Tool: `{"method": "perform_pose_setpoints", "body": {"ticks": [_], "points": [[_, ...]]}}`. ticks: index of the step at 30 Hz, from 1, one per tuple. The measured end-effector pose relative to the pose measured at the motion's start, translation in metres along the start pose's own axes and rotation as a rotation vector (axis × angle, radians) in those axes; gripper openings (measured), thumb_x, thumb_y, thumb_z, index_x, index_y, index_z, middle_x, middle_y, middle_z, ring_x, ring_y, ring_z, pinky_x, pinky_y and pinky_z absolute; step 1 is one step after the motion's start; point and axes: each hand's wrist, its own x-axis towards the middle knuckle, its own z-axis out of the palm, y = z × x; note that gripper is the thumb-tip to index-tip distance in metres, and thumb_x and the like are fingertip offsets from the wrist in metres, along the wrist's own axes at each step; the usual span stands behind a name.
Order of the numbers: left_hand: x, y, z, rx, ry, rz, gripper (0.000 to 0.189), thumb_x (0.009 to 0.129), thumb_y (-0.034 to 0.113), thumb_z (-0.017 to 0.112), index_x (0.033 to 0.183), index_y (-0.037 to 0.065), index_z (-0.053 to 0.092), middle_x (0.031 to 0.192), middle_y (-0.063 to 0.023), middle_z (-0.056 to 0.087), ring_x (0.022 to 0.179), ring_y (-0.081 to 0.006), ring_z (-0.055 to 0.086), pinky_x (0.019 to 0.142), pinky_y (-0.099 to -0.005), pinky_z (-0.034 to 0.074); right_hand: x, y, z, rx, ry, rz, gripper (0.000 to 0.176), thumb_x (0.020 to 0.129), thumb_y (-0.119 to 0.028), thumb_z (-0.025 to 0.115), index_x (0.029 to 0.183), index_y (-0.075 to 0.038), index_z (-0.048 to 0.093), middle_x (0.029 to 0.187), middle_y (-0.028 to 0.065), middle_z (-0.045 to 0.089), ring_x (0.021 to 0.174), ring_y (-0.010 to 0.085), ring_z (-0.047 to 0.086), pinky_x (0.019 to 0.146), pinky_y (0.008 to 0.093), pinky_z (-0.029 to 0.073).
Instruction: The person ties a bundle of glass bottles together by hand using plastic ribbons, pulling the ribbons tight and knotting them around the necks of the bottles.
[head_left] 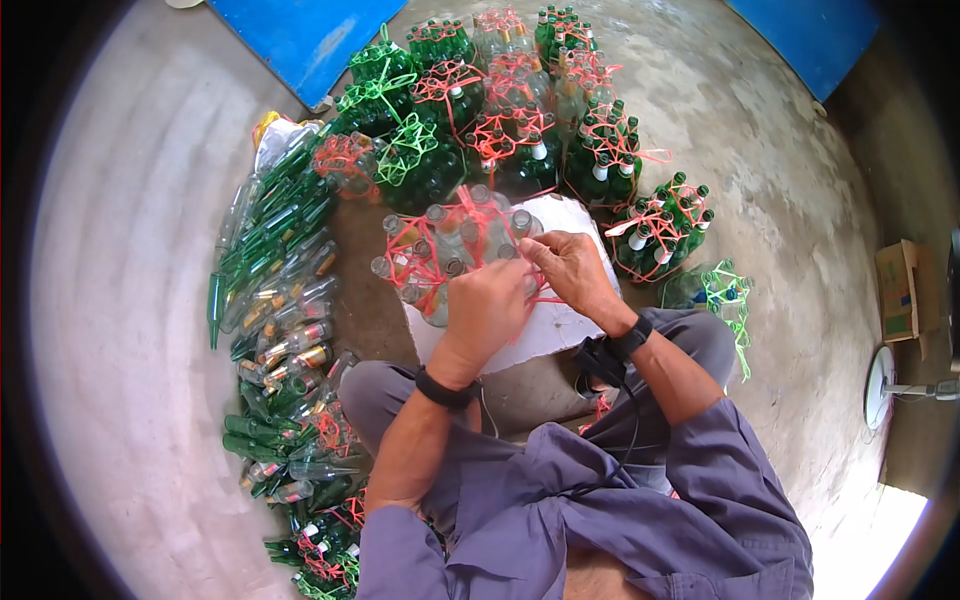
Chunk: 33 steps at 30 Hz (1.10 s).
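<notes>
A cluster of clear glass bottles stands on a white foam board in front of me, wound with red plastic string. My left hand rests against the near side of the cluster, fingers closed on the string. My right hand is at the cluster's right side, pinching the same red string. Both wrists wear black bands. Which strand each finger grips is hidden by the hands.
Tied bundles of green and clear bottles stand behind the board. One more bundle sits to the right. Loose bottles lie in a long pile on the left. Blue panels lean at the back. A cardboard box is far right.
</notes>
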Motion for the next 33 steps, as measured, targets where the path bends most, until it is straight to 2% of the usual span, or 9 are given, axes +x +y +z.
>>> {"method": "perform_pose_setpoints", "body": {"ticks": [4,8,10,12,17,20,22,26,33], "points": [[0.0,-0.001,-0.008,-0.008,-0.157,-0.186,0.012,0.086,0.006,0.065,0.097,0.003,0.071,0.086,-0.0153,0.072,0.074,-0.033,0.07,0.063,-0.0383,0.053,-0.002,0.001,-0.004,-0.023,-0.02,0.047,0.042,0.089,-0.03,0.074,0.101,0.01,0.067,0.065,0.0103,0.067,0.053,0.0152,0.057,0.051,0.0323,0.048],[0.001,-0.013,-0.009,-0.156,-0.211,-0.351,0.012,0.088,0.006,0.064,0.096,-0.001,0.07,0.076,-0.0131,0.069,0.065,-0.0211,0.067,0.062,-0.033,0.051,-0.004,-0.009,-0.012,0.013,-0.138,0.087,0.044,0.086,-0.027,0.077,0.11,0.008,0.064,0.075,0.012,0.069,0.06,0.0155,0.06,0.057,0.0311,0.051],[0.003,-0.014,-0.012,-0.237,-0.245,-0.441,0.013,0.089,0.007,0.064,0.096,-0.001,0.07,0.073,-0.0115,0.068,0.063,-0.0155,0.064,0.062,-0.031,0.05,-0.005,-0.009,-0.008,0.099,-0.148,-0.085,0.036,0.09,-0.022,0.074,0.112,0.004,0.062,0.071,0.0017,0.062,0.061,0.0061,0.054,0.054,0.0261,0.045],[0.003,-0.015,-0.015,-0.308,-0.252,-0.459,0.014,0.089,0.007,0.064,0.096,-0.003,0.07,0.072,-0.0072,0.066,0.067,-0.0079,0.059,0.063,-0.0275,0.048,-0.013,-0.027,-0.016,-0.01,-0.211,-0.144,0.034,0.089,-0.018,0.073,0.113,0.003,0.061,0.074,0.0024,0.061,0.061,0.0057,0.053,0.054,0.0261,0.044],[0.0,-0.028,-0.015,-0.487,-0.331,-0.611,0.013,0.091,0.006,0.063,0.095,-0.003,0.07,0.076,-0.0017,0.068,0.07,-0.007,0.059,0.064,-0.0255,0.048,-0.018,-0.036,-0.025,-0.044,-0.42,-0.103,0.033,0.083,-0.002,0.066,0.116,-0.001,0.06,0.087,0.0058,0.061,0.063,0.0057,0.05,0.054,0.025,0.041],[0.003,-0.026,-0.018,-0.593,-0.343,-0.687,0.013,0.092,0.007,0.062,0.095,-0.002,0.071,0.077,0.0007,0.067,0.068,-0.0058,0.057,0.061,-0.024,0.045,-0.016,-0.031,-0.023,-0.087,-0.372,-0.27,0.042,0.077,0.007,0.06,0.117,-0.005,0.06,0.1,0.0097,0.061,0.068,0.0137,0.059,0.056,0.0297,0.046],[0.007,-0.02,-0.024,-0.642,-0.341,-0.748,0.013,0.092,0.008,0.062,0.095,-0.001,0.071,0.077,0.0018,0.067,0.066,-0.005,0.056,0.059,-0.0232,0.043,-0.015,-0.032,-0.019,-0.224,-0.278,-0.526,0.041,0.075,0.003,0.068,0.115,-0.005,0.061,0.109,0.0125,0.062,0.082,0.0298,0.069,0.07,0.0389,0.058],[0.013,-0.011,-0.034,-0.762,-0.36,-0.844,0.015,0.093,0.011,0.061,0.093,0.001,0.072,0.072,0.0037,0.064,0.06,-0.002,0.049,0.053,-0.0215,0.036,-0.016,-0.032,-0.016,-0.272,-0.263,-0.569,0.047,0.077,0.002,0.07,0.121,-0.008,0.061,0.111,0.0114,0.061,0.088,0.0341,0.069,0.074,0.0429,0.06],[0.007,-0.018,-0.027,-0.771,-0.344,-0.799,0.017,0.094,0.01,0.059,0.092,0.001,0.072,0.07,0.0047,0.061,0.058,0.0002,0.045,0.051,-0.02,0.032,-0.018,-0.023,-0.019,-0.366,-0.28,-0.646,0.056,0.075,0.001,0.073,0.128,-0.015,0.065,0.112,0.0111,0.061,0.081,0.0296,0.068,0.069,0.0388,0.059]]}}
